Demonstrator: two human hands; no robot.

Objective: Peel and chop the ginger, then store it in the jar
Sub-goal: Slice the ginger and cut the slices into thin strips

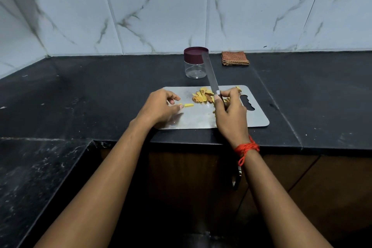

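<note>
A steel cutting board lies on the black counter. On its far part sits a pile of ginger peels and pieces. A small yellow ginger stick lies left of the pile, and the thumb and fingertips of my left hand touch its left end. My right hand grips the handle of a knife, whose blade points up and away over the board. Behind the board stands a clear plastic jar with its maroon lid on.
A folded orange checked cloth lies by the tiled wall, right of the jar. The counter's front edge runs just below the board, and a lower dark ledge extends at the left. A red thread is tied around my right wrist.
</note>
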